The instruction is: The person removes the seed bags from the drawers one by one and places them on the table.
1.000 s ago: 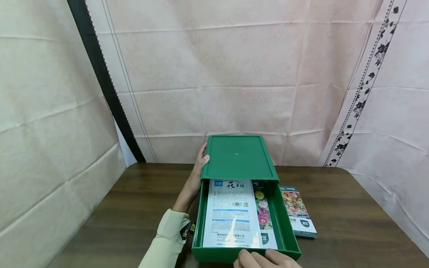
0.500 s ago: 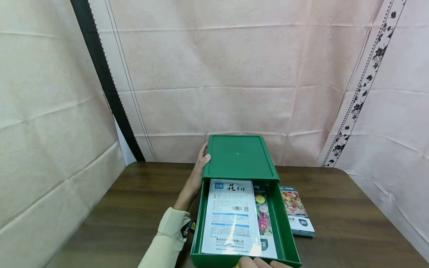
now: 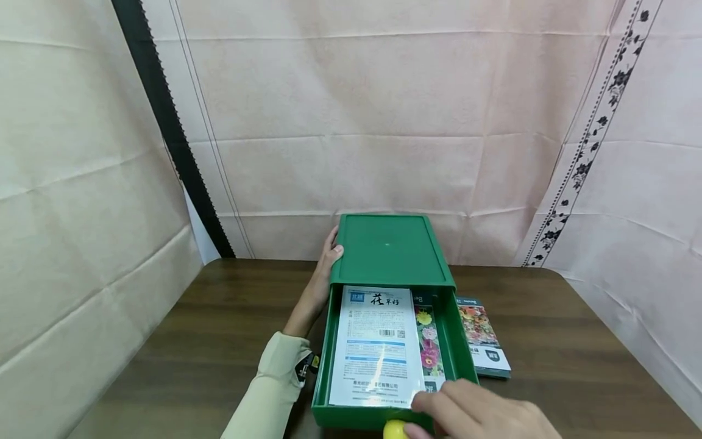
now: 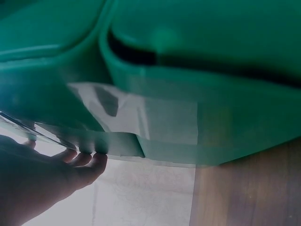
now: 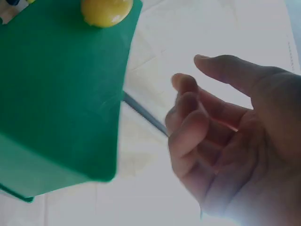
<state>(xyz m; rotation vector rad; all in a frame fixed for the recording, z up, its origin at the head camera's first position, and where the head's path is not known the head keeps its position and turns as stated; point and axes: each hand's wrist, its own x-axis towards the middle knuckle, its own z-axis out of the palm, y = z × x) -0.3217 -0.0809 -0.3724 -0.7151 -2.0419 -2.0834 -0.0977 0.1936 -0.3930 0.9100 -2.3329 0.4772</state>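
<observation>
A green drawer box (image 3: 386, 250) stands on the table with its drawer (image 3: 351, 416) pulled out towards me. Inside lie a white printed packet (image 3: 378, 347) and, partly under it, a packet with flower pictures (image 3: 429, 344). My left hand (image 3: 323, 265) rests against the left side of the box; in the left wrist view its fingers (image 4: 96, 162) touch that side, fairly straight. My right hand (image 3: 482, 411) is at the drawer's front, beside a round yellow knob (image 3: 393, 429). It holds nothing, its fingers loosely bent, apart from the knob (image 5: 107, 10) in the right wrist view.
Another flower-picture packet or booklet (image 3: 485, 341) lies on the table just right of the box. The brown wooden table (image 3: 230, 323) is enclosed by pale cloth (image 3: 384, 122) at the back and sides.
My right hand has come off the drawer's front knob and lifted up and to the right. The drawer came slightly further out, then stayed. My left hand keeps its place.
</observation>
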